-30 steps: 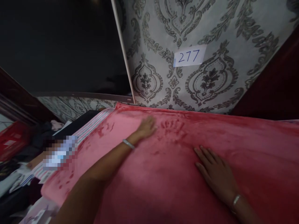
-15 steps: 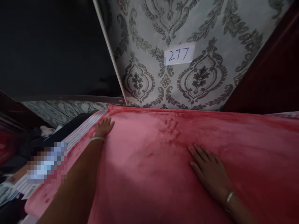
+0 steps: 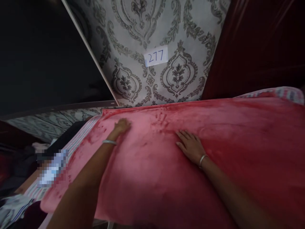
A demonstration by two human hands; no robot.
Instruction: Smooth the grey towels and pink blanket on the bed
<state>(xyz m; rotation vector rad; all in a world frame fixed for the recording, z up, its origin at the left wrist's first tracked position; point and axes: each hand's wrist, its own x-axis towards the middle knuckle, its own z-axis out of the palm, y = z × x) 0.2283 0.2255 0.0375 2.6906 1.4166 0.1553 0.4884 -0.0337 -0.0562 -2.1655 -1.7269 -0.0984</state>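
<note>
A plush pink-red blanket (image 3: 147, 165) lies spread out in front of me, its pile brushed into lighter and darker patches. My left hand (image 3: 122, 126) is over the blanket's far left part, slightly blurred, fingers apart and holding nothing. Flat on the middle of the blanket rests my right hand (image 3: 190, 145), its fingers stretched out. Each wrist wears a light bangle. Handprint-like marks show in the pile between the two hands. Striped cloth (image 3: 81, 136) peeks out from under the blanket along the left edge.
Behind the blanket stands a wall with patterned wallpaper and a paper label (image 3: 156, 56) reading 277. A large dark screen (image 3: 47, 57) is at the left, a dark red panel (image 3: 257, 47) at the right. Another person's arm (image 3: 30, 178) and a pixelated patch appear at the left.
My left hand has moved right, inward from the blanket's left edge. My right hand stays flat on the blanket. The view has turned to the right, showing more of the dark red panel.
</note>
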